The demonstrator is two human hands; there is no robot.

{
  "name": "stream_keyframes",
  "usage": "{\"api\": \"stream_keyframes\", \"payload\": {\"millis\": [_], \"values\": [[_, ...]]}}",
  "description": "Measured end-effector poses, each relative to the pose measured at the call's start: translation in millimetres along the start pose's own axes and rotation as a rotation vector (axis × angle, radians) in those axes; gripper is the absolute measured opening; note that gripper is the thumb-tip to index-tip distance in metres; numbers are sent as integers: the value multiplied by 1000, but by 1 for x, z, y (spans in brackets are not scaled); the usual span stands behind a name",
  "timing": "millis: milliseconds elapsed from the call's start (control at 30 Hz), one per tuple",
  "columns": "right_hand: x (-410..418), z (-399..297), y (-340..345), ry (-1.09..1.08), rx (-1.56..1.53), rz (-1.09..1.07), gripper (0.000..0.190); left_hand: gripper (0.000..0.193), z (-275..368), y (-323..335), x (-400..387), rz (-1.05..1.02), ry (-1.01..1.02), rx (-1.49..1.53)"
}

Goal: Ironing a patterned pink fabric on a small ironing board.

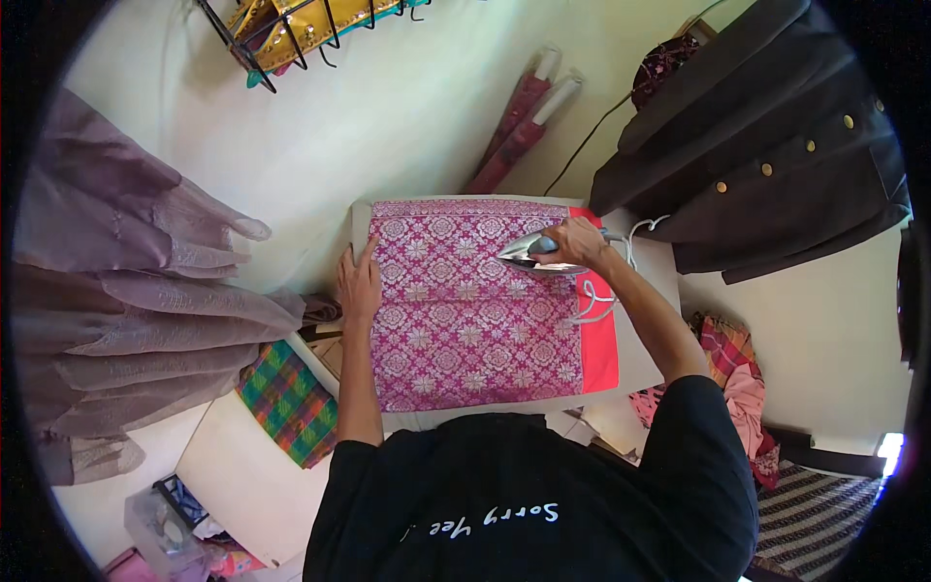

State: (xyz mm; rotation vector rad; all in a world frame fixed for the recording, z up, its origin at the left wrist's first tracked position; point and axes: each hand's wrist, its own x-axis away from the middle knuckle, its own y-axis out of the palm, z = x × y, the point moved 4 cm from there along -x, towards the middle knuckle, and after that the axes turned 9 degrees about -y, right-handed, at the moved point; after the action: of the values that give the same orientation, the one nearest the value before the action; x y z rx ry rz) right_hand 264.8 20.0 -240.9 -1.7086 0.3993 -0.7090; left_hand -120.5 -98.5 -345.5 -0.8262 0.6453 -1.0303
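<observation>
A magenta brocade cloth (473, 331) with silver floral patterns lies flat over a pale ironing surface (649, 342). Along its right side runs a plain coral-red band (599, 356). My right hand (578, 242) grips the handle of a clothes iron (542, 263), whose pointed tip faces left on the upper right part of the brocade. The iron's pale cord (600, 297) loops below and beside my wrist. At the cloth's left edge my left hand (358, 285) rests with its fingers apart, the fingertips touching the border.
Sheer mauve garments (174, 313) hang at the left. A dark jacket with gold buttons (749, 145) hangs close to the iron's side. Wrapped rolls (518, 127) lean on the wall behind. A green plaid cloth (291, 404) lies lower left; bundled fabrics (734, 371) lie lower right.
</observation>
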Motion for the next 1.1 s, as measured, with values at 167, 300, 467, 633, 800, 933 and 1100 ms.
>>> {"api": "stream_keyframes", "payload": {"millis": [167, 300, 467, 633, 800, 933, 1100], "values": [[-8, -4, 9, 162, 8, 180, 57, 46, 4, -2, -1, 38, 50, 5], [-15, -2, 10, 179, -5, 264, 59, 46, 8, 0, -1, 42, 33, 31], [-43, -29, -2, 19, 25, 111, 56, 47, -2, 1, 1, 30, 28, -2], [-70, -16, -9, 271, -37, 360, 55, 48, 9, 4, -2, 13, 22, 23], [-81, -26, -8, 35, 11, 163, 55, 48, 3, 4, 0, 26, -1, 41], [-72, -48, -3, -183, 73, 78, 55, 47, 5, -7, 1, -14, -38, 40], [-104, -35, -4, 75, 7, 278, 52, 46, 13, -7, 0, -14, -25, 71]]}}
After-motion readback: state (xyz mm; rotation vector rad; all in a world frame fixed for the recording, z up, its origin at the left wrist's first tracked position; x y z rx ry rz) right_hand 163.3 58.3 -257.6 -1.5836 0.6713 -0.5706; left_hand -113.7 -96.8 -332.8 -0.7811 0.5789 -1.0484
